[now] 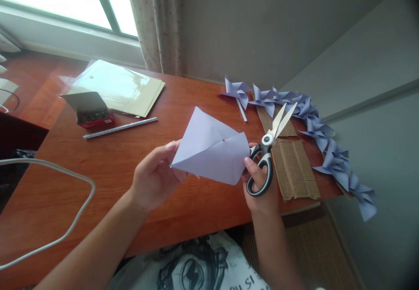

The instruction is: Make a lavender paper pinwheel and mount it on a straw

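Left hand pinches the left edge of the pale lilac paper square, fingers curled around it, so we see the sheet held above the wooden desk, between both hands. Right hand grips the scissors through the black-and-white handles, blades parted and pointing away; the paper's right corner touches that hand. Finished paper pinwheels line the desk's right edge beside cardboard strips.

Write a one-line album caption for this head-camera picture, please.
Left hand holds a creased lilac paper square while the right hand grips open scissors, finished paper pinwheels lining the desk.
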The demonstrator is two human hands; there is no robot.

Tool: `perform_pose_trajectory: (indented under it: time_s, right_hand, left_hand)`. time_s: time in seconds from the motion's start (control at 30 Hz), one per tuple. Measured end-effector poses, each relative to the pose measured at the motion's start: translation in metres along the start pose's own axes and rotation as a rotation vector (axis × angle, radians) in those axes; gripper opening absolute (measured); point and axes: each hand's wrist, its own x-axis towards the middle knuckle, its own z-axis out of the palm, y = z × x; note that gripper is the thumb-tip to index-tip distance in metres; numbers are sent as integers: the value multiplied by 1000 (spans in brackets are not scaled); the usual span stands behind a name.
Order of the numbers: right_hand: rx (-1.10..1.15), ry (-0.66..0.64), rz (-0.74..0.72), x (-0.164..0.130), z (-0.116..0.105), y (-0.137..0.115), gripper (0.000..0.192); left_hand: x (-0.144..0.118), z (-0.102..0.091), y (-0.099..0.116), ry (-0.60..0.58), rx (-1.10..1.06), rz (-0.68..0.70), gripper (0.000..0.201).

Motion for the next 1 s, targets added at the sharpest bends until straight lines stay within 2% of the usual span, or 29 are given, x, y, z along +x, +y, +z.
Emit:
perform_pose_trajectory:
  time_s: [0.03, 0.1, 0.17, 0.2, 0.3, 0.4, 0.57, 0.67, 0.77, 0.87, 1.0]
  right_hand:
    - [9, 36, -18, 1, 3, 1, 38]
    - [-16, 98, -78, 1, 9, 2, 36]
    - [-69, 136, -124, 1, 15, 3, 35]
    - [-103, 148, -142, 0, 17, 4, 35]
    - [-225, 165, -213, -6, 26, 6, 34]
    - [-383, 174, -322, -14, 37, 6, 35]
    - [-500, 200, -441, -26, 51, 7, 37]
    - [-485, 192, -419, -31, 53, 10, 43]
    - [-440, 161, -323, -33, 52, 10, 47]
    - [-373, 160, -249, -30, 50, 7, 46]
    - [-319, 148, -208, -19, 44, 5, 40]
  left_hand:
    - [0, 1, -1, -56, -24, 24, 30]
    - [1, 2, -5, -170, -23, 50, 49]
    - [1, 3, -11, -212, 48, 82, 68]
    - [0, 4, -14, -201, 91, 99, 69]
    - [0, 5, -24, -59, 210, 118, 56]
    - [1, 4, -31, 82, 271, 131, 52]
    - [5, 3, -33, 222, 287, 170, 52]
    - [4, 2, -31, 251, 307, 189, 51]
    - [3, 3, -29, 253, 325, 187, 46]
    - [2, 4, -26, 247, 371, 157, 39]
    - [1, 5, -23, 229, 477, 123, 38]
